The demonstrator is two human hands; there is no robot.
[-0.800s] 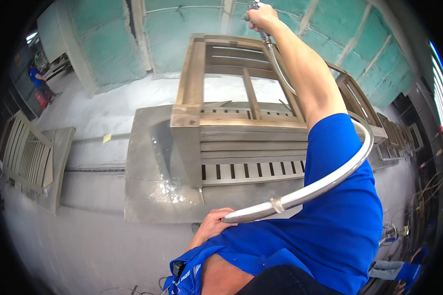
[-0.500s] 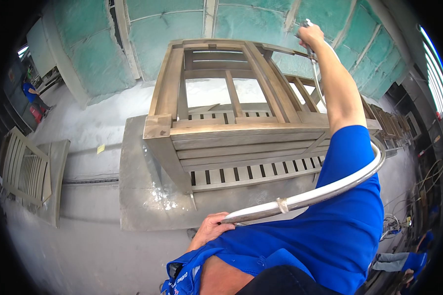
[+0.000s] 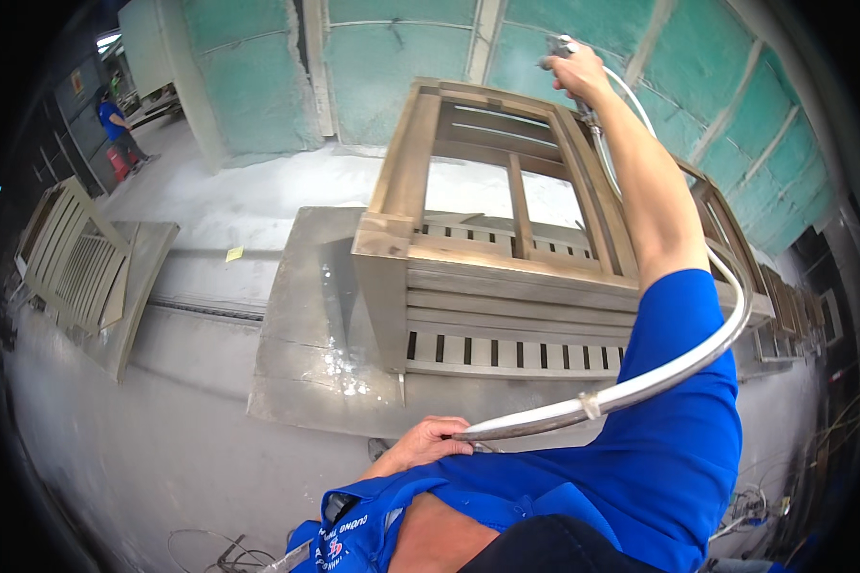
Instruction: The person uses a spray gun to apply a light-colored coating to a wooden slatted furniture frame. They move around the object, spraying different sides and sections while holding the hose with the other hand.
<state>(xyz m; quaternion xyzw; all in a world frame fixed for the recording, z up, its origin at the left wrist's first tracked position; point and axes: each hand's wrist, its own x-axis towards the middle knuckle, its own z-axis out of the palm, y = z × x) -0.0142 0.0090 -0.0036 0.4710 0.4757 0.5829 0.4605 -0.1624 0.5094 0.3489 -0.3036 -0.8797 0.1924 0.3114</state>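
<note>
My right hand (image 3: 579,76) is raised at arm's length, its fingers wrapped round a spray gun (image 3: 560,46) above the far side of a wooden furniture frame (image 3: 516,270). The frame is brown-grey, with an open top, plank sides and a slatted lower shelf (image 3: 516,353). From the gun, a white hose (image 3: 669,369) and a darker one run down past my right arm, tied together with a band. Close to my body, my left hand (image 3: 430,445) grips the hoses. Whether spray leaves the nozzle is hard to tell.
Under the frame lies a flat grey board (image 3: 291,353) with white spots. Slatted panels (image 3: 72,258) lean at the left. Green-covered walls (image 3: 392,67) close off the back. A person in blue (image 3: 115,124) stands far left; more wooden frames (image 3: 798,310) stand at right.
My view has turned left, so the frame sits further right in it. My right hand with the spray gun has moved left over the frame. My left hand keeps its hold on the hoses.
</note>
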